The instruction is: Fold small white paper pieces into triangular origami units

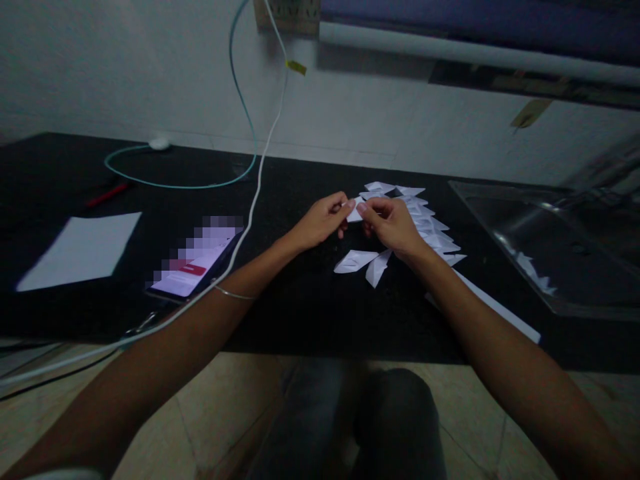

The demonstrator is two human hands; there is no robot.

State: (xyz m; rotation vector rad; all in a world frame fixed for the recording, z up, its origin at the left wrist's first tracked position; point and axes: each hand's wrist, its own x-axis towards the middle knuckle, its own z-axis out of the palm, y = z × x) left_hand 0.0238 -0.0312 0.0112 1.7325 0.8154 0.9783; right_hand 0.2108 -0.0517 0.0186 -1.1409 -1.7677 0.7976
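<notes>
Between my two hands is a small piece of folded white paper (355, 212), lifted a little off the dark counter. My left hand (327, 219) pinches its left side between thumb and fingers. On its right side, my right hand (393, 223) grips it in the same way. Several folded paper pieces (434, 227) lie in overlapping rows just behind and to the right of my right hand. Two loose folded pieces, one paler and flatter (355, 261) and one pointed (378, 269), rest in front of my hands. The fold's details are too blurred to make out.
A phone (195, 263) with its screen lit and a sheet of white paper (83, 250) lie to the left on the counter (300, 313). A white cable (260, 180) crosses over my left forearm. Under my right forearm is another paper sheet (500, 307). At right is a metal sink (530, 267).
</notes>
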